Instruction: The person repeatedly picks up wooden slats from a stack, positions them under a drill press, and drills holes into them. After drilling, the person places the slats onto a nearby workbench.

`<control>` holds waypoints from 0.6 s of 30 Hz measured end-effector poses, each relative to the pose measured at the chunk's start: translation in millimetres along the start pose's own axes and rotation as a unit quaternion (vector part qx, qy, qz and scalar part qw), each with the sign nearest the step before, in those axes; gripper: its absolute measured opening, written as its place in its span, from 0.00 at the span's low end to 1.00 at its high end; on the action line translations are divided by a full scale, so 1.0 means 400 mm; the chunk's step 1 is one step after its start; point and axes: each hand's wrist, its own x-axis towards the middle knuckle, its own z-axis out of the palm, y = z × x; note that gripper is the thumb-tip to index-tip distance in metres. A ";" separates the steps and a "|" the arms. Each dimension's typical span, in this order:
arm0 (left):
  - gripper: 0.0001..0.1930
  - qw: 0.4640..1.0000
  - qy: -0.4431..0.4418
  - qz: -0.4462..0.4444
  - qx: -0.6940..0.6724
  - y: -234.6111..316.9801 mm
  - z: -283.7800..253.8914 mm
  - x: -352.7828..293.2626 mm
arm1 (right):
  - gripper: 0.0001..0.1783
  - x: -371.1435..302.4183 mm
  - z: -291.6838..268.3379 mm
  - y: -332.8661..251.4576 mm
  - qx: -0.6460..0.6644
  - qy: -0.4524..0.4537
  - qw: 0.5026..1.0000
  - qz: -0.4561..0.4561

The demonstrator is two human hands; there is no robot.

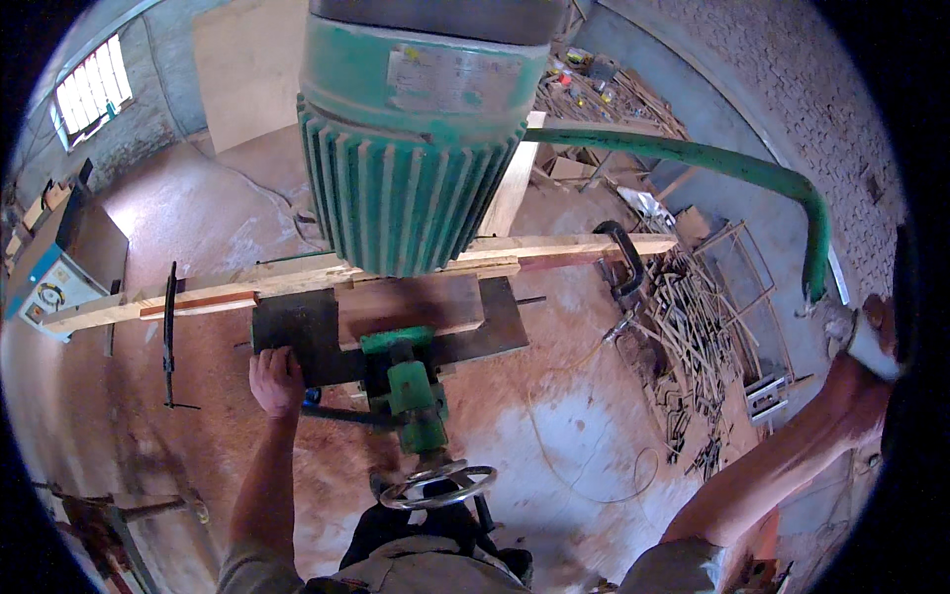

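My left hand [276,381] rests on the near left edge of a dark metal machine table [295,322], its fingers bent and close together over the edge. A reddish wooden block [414,305] lies on that table, under the ribbed green motor [406,188]. Far out to the right, my right hand [873,332] is raised with its fingers closed, near the lower end of a curved green hose or tube [782,178]. The picture's dark rim partly hides this hand, and what it holds does not show clearly.
A long wooden beam [109,309] crosses behind the table, with a black clamp [621,259] at its right and a bar clamp [170,327] at its left. A metal handwheel [437,488] stands close to my body. Scrap wood strips [698,327] lie right.
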 end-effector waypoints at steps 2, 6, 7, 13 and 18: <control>0.04 1.000 0.003 0.010 -0.011 0.022 0.023 0.004 | 0.17 -0.052 0.020 -0.043 0.018 0.013 1.000 -0.005; 0.04 1.000 0.010 -0.005 0.002 0.006 0.010 0.001 | 0.18 -0.146 -0.025 -0.017 0.056 0.044 0.997 0.009; 0.04 1.000 0.015 0.004 -0.002 -0.004 0.020 -0.003 | 0.19 -0.168 -0.023 -0.022 0.047 0.073 0.996 0.003; 0.04 1.000 0.016 0.008 0.007 0.007 0.015 0.000 | 0.21 -0.309 0.025 -0.002 0.105 0.137 0.985 0.007; 0.03 1.000 0.006 0.021 -0.017 -0.005 0.038 -0.005 | 0.21 -0.418 0.001 0.000 0.110 0.106 0.988 0.008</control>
